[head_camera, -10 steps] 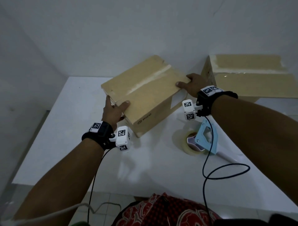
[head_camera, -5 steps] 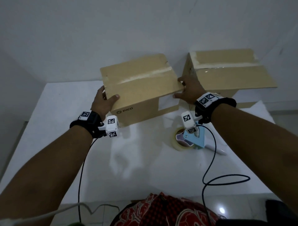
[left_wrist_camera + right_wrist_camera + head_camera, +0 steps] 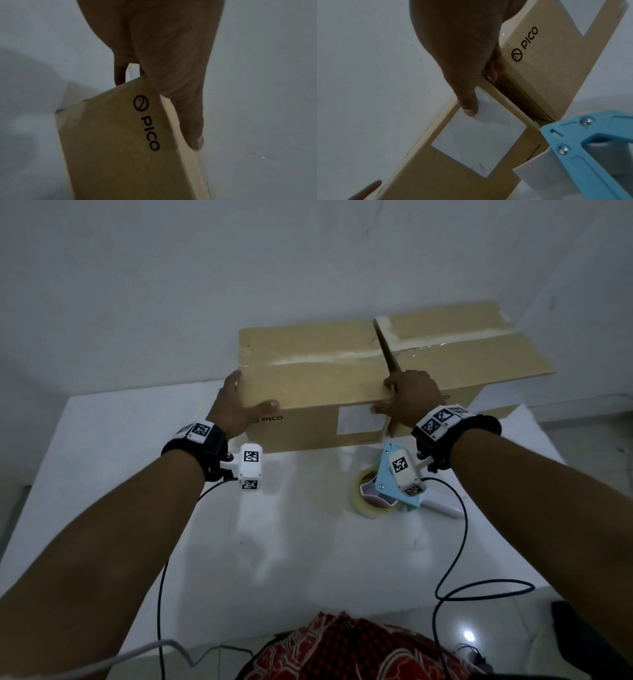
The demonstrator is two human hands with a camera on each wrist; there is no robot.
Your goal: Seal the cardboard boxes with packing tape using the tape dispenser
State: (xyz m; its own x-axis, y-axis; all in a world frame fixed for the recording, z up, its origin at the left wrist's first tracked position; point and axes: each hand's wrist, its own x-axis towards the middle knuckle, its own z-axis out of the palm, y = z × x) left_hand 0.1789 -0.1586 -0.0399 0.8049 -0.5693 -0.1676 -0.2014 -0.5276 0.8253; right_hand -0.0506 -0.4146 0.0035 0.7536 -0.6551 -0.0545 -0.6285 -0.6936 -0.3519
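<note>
A brown cardboard box (image 3: 308, 378) marked PICO stands at the back of the white table (image 3: 274, 542), its taped top seam facing up. My left hand (image 3: 246, 400) grips its left end, thumb on the front edge, fingers down the side; the left wrist view shows that hand (image 3: 163, 67) on the box (image 3: 111, 142). My right hand (image 3: 388, 395) grips the right end, thumb on the white label (image 3: 479, 135), fingers tucked into the gap beside a second box (image 3: 462, 354). The blue tape dispenser (image 3: 394, 484) lies on the table below my right wrist, untouched.
The wall rises directly behind both boxes. A black cable (image 3: 479, 587) loops on the table at the near right, and another cable (image 3: 161, 594) hangs from my left wrist. The table's left edge (image 3: 44, 474) drops to the floor.
Both hands have turned the box and slid it back and to the right, so it now stands square beside the second box. The dispenser has not moved.
</note>
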